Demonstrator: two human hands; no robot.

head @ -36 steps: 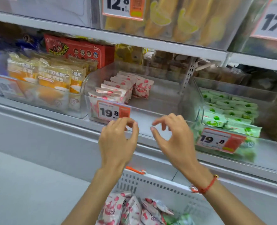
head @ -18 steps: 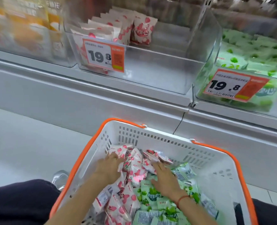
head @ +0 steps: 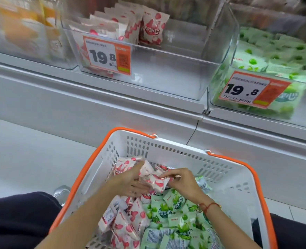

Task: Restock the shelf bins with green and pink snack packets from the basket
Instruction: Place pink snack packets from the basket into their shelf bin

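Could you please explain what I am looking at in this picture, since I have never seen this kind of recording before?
There is no machine here: a person wears a camera on the head, so this one view looks forward and down at their own bare arms. Both hands reach into a white basket with an orange rim, which holds pink packets on its left and green packets on its right. The left hand and the right hand together hold a bunch of pink packets, fingers curled round them. Above, on the shelf, stands a clear bin partly filled with pink packets, and to its right another bin of green ones, each with a 19.8 price tag.
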